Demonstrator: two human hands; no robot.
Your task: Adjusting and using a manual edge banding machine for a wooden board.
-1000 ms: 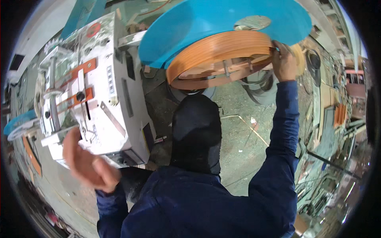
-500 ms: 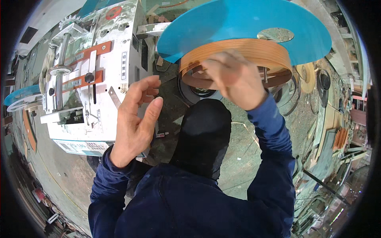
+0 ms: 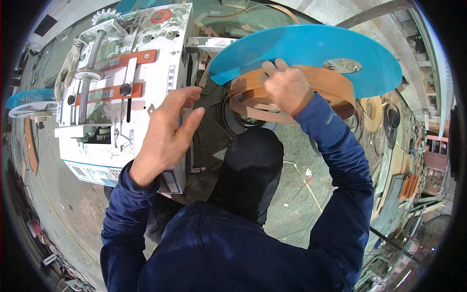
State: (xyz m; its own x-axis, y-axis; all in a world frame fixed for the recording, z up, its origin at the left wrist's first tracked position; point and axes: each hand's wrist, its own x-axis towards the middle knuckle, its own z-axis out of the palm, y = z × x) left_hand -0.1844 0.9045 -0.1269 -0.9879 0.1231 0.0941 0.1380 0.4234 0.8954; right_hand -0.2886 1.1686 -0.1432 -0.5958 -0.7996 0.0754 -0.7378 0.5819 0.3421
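A roll of wood-grain edge banding (image 3: 335, 85) rests against a large blue disc (image 3: 287, 41) at the upper right. My right hand (image 3: 288, 90) has its fingers curled over the near left part of the roll, gripping the strip. Part of the roll is hidden behind that hand. On the left, my left hand (image 3: 170, 129) holds nothing. Its thumb and fingers are apart, beside the right side of a white machine (image 3: 160, 56) with orange bars (image 3: 109, 95), a metal shaft (image 3: 92, 68) and black knobs (image 3: 125, 89).
A metal arm (image 3: 209, 43) joins the machine to the disc. Dark coiled strips (image 3: 233, 119), a tan ring (image 3: 372, 114) and a black reel (image 3: 392, 119) lie on the floor. Boards (image 3: 401, 204) and scraps line the right side. My black-clad knee (image 3: 250, 160) sits below the roll.
My right hand has moved up and closed on the banding roll, whose loops have shifted. My left hand stays open, slightly to the right. The whole view has tilted a little.
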